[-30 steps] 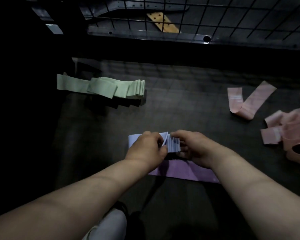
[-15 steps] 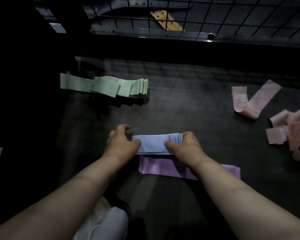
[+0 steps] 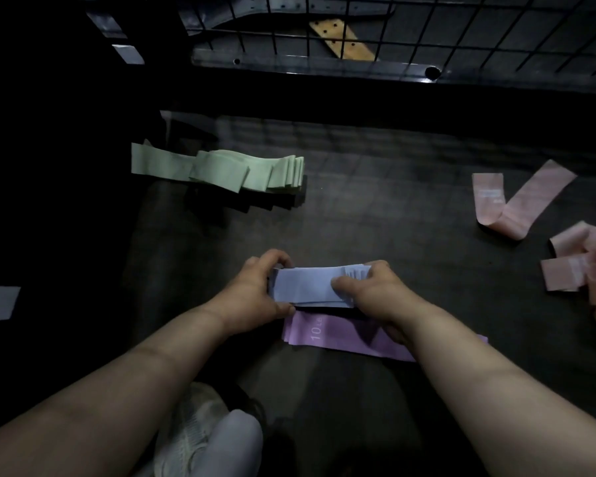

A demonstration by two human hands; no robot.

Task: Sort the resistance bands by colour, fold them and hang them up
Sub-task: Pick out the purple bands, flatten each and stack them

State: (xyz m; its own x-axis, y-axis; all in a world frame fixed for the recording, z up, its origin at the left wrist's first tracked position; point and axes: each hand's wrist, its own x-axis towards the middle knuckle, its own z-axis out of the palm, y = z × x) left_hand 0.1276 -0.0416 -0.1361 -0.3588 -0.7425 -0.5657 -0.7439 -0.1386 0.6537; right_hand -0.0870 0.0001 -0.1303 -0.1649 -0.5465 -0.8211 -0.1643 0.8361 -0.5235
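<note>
Blue stack [image 3: 310, 287] of folded bands sits low over the near middle of the floor [image 3: 375, 218], long axis running left to right, one end in each hand. Left hand [image 3: 255, 297]: grip clenched round the left end. Right hand [image 3: 369, 290]: grip pinching the stepped right end, thumb on top. Both hands equally near; the stack lies straight between them. Purple band [image 3: 341, 335] flat just nearside, partly under the right wrist. Green pile [image 3: 227, 172] far left; pink bands [image 3: 516, 204] loose at the right edge, unfolded. Since half a second ago, the left hand has closed onto the end it was only beside; a second ago the stack was fanned open.
</note>
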